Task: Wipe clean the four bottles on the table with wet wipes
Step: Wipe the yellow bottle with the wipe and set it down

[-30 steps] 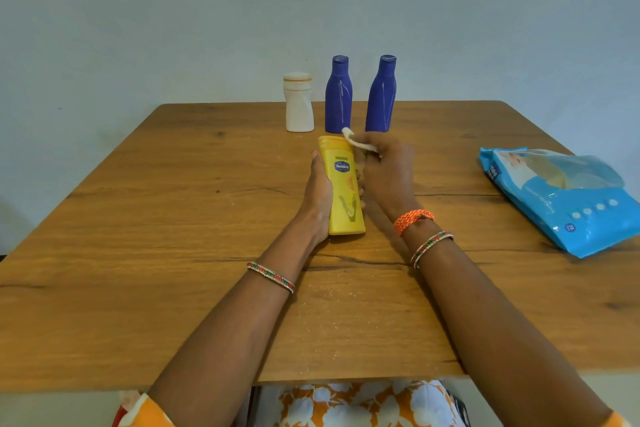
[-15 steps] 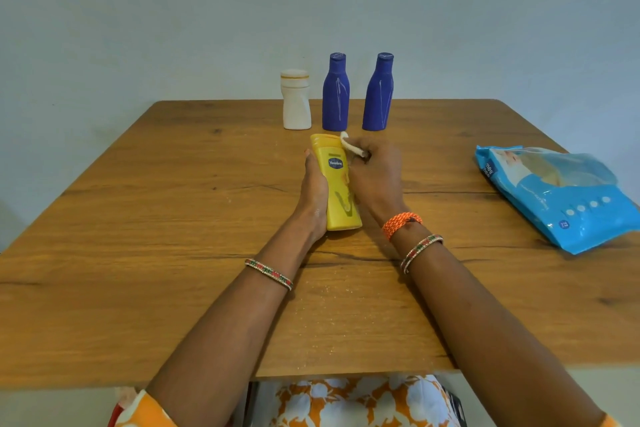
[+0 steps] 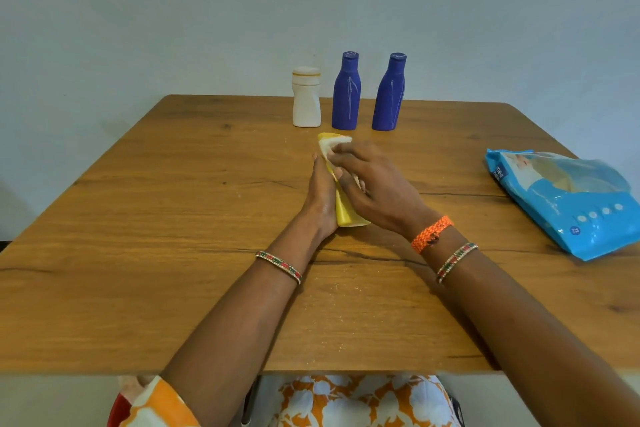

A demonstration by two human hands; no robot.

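**Yellow bottle getting a wipe-down mid-table**

So here's the setup: a yellow bottle (image 3: 343,208) lies on its side around the middle of the wooden table (image 3: 173,218), lengthwise away from the person. The left hand (image 3: 320,199) sits along the bottle's left side, fingers pretty straight, palm pressed flat against it to steady it. Doesn't look like a wrapped grip, more of a brace.

The right hand (image 3: 372,184) is over the top of the bottle, fingers curled and holding a white wet wipe (image 3: 334,146) against the bottle's far end. The wipe is bunched up and pokes out past the fingertips, covering the far tip of the bottle. The hand is a bit motion-blurred, so exact finger placement is hard to call.

At the far edge of the table three more bottles stand upright in a row: a white bottle (image 3: 306,99) on the left, then a blue bottle (image 3: 346,94), then a second blue bottle (image 3: 389,94) just beside it. None of them touch.

Over on the right side, well apart from the hands, a blue wet wipes pack (image 3: 568,204) lies flat, near the table's edge.
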